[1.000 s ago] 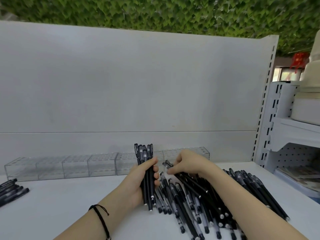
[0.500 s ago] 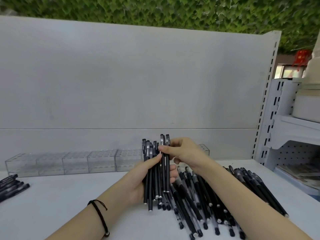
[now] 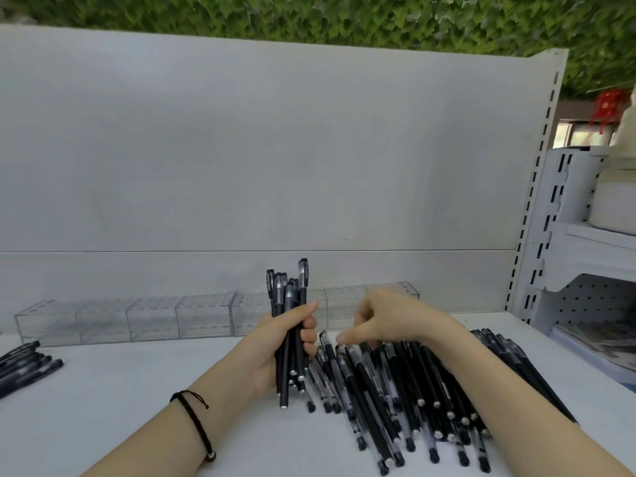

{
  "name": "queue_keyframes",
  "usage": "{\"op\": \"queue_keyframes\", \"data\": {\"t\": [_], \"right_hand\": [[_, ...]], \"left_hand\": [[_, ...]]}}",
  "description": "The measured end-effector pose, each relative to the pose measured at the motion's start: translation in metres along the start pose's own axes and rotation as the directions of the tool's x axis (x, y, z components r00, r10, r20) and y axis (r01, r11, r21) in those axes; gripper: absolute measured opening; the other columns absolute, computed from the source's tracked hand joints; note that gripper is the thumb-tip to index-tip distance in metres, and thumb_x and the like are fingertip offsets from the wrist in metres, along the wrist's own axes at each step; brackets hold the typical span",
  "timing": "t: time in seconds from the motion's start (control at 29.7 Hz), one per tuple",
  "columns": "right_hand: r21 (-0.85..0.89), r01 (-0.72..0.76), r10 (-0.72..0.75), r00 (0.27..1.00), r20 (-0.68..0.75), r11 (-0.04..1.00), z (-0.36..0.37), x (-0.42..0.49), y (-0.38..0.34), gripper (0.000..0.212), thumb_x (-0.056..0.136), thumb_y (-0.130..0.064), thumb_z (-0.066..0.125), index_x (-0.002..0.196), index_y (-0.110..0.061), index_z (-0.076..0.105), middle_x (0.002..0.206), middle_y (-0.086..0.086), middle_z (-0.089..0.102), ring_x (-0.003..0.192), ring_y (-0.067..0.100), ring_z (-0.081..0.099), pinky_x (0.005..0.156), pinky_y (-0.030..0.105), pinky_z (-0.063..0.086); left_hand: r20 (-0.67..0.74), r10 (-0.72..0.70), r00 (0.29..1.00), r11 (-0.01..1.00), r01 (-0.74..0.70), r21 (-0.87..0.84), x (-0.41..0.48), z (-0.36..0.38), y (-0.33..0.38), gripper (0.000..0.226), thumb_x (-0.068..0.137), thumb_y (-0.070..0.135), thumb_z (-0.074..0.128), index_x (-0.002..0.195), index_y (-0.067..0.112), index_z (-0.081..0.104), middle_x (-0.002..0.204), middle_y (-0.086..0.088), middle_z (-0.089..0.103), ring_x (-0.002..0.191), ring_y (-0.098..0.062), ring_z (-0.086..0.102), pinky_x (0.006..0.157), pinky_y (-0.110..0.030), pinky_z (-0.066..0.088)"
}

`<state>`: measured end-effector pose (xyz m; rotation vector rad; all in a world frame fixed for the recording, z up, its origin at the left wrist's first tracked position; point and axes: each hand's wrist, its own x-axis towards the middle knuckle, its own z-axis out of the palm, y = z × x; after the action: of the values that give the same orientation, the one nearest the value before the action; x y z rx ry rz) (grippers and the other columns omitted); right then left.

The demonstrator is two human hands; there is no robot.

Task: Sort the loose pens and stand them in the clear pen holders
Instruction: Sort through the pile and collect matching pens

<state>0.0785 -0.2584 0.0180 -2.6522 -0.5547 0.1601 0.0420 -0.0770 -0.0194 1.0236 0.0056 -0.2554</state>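
Observation:
My left hand (image 3: 275,342) grips an upright bundle of black pens (image 3: 290,321), caps pointing up. To its right, my right hand (image 3: 389,318) hovers over a big pile of loose black pens (image 3: 395,390) on the white shelf, fingers curled down with the fingertips at the pens' upper ends; I cannot tell if it holds one. A row of clear pen holders (image 3: 151,318) stands along the back panel, and the compartments I can see have no pens in them. The holders' right part is partly hidden behind my hands.
A smaller group of black pens (image 3: 24,366) lies at the left edge of the shelf. More black pens (image 3: 509,359) lie to the right of my right arm. A white slotted upright (image 3: 537,187) and a side shelf unit (image 3: 592,256) stand at the right.
My right hand has left the bundle and dropped back onto the pile. The bundle in my left hand has grown since a second ago.

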Motion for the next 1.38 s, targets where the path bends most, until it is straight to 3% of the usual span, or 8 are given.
{"op": "queue_keyframes", "data": {"t": [0.17,0.54,0.61,0.71,0.84,1.01,1.11,1.38], "right_hand": [[-0.062,-0.038,0.044,0.995,0.091,0.997,0.008,0.0,-0.001,0.042,0.07,-0.053,0.078,0.078,-0.013,0.071,0.062,-0.009,0.066,0.06,0.004,0.056,0.061,0.023,0.042],[-0.066,-0.143,0.141,0.99,-0.031,0.988,0.025,0.011,-0.008,0.04,0.07,-0.041,0.076,0.083,-0.005,0.063,0.075,0.003,0.053,0.069,0.015,0.048,0.064,0.027,0.036],[-0.058,-0.162,0.16,0.986,-0.041,0.985,0.028,0.013,-0.01,0.05,0.071,-0.037,0.073,0.099,0.004,0.066,0.078,0.008,0.059,0.072,0.016,0.047,0.066,0.027,0.036],[-0.127,-0.145,0.144,0.989,-0.017,0.981,0.03,0.011,-0.015,0.04,0.073,-0.036,0.071,0.093,-0.003,0.065,0.083,0.009,0.062,0.074,0.021,0.054,0.067,0.029,0.043],[-0.132,-0.104,0.106,0.994,0.005,0.986,0.031,0.01,-0.016,0.057,0.075,-0.032,0.071,0.118,0.002,0.06,0.113,0.019,0.065,0.089,0.029,0.063,0.085,0.042,0.053],[-0.051,-0.074,0.075,0.997,0.029,0.996,0.027,0.01,-0.015,0.044,0.075,-0.026,0.073,0.11,0.0,0.065,0.102,0.017,0.067,0.078,0.017,0.054,0.067,0.026,0.041],[-0.05,-0.047,0.049,0.998,0.04,0.998,0.023,0.01,-0.013,0.023,0.075,-0.027,0.078,0.09,-0.016,0.065,0.084,-0.003,0.063,0.072,0.009,0.055,0.062,0.02,0.042],[-0.067,-0.037,0.038,0.999,0.017,0.997,0.021,0.008,-0.015,0.026,0.072,-0.031,0.082,0.082,-0.012,0.068,0.061,-0.007,0.055,0.055,0.006,0.047,0.054,0.022,0.039]], "left_hand": [[-0.014,0.003,1.0,0.999,-0.003,-0.043,0.003,-0.001,-0.002,0.023,0.073,0.016,0.074,0.074,0.009,0.052,0.057,-0.001,0.05,0.042,-0.009,0.045,0.04,-0.018,0.043],[-0.021,-0.007,1.0,0.999,0.006,-0.039,0.004,-0.002,-0.003,0.024,0.069,0.017,0.075,0.07,0.009,0.052,0.056,-0.001,0.049,0.042,-0.009,0.046,0.04,-0.018,0.044],[-0.035,-0.017,0.999,0.999,0.015,-0.039,0.004,-0.003,-0.002,0.024,0.069,0.018,0.075,0.069,0.009,0.053,0.056,-0.001,0.049,0.042,-0.009,0.046,0.04,-0.019,0.045],[-0.071,-0.022,0.997,0.999,0.018,-0.046,0.007,-0.007,-0.002,0.023,0.074,0.016,0.073,0.07,0.01,0.051,0.054,0.0,0.048,0.04,-0.009,0.045,0.039,-0.019,0.043],[-0.111,-0.05,0.993,0.997,0.042,-0.07,0.011,-0.013,-0.003,0.025,0.085,0.014,0.068,0.069,0.011,0.049,0.052,0.001,0.046,0.038,-0.009,0.043,0.037,-0.019,0.042],[-0.111,-0.057,0.992,0.996,0.048,-0.079,0.012,-0.012,-0.004,0.022,0.086,0.01,0.066,0.07,0.009,0.05,0.056,-0.001,0.047,0.038,-0.01,0.044,0.037,-0.019,0.042],[-0.112,-0.052,0.992,0.997,0.045,-0.067,0.011,-0.011,-0.004,0.023,0.085,0.01,0.067,0.069,0.009,0.051,0.056,-0.001,0.047,0.038,-0.01,0.044,0.037,-0.02,0.043],[-0.122,-0.045,0.991,0.998,0.038,-0.059,0.009,-0.01,-0.004,0.025,0.086,0.01,0.067,0.067,0.008,0.05,0.056,-0.001,0.046,0.038,-0.01,0.044,0.037,-0.019,0.043]]}}
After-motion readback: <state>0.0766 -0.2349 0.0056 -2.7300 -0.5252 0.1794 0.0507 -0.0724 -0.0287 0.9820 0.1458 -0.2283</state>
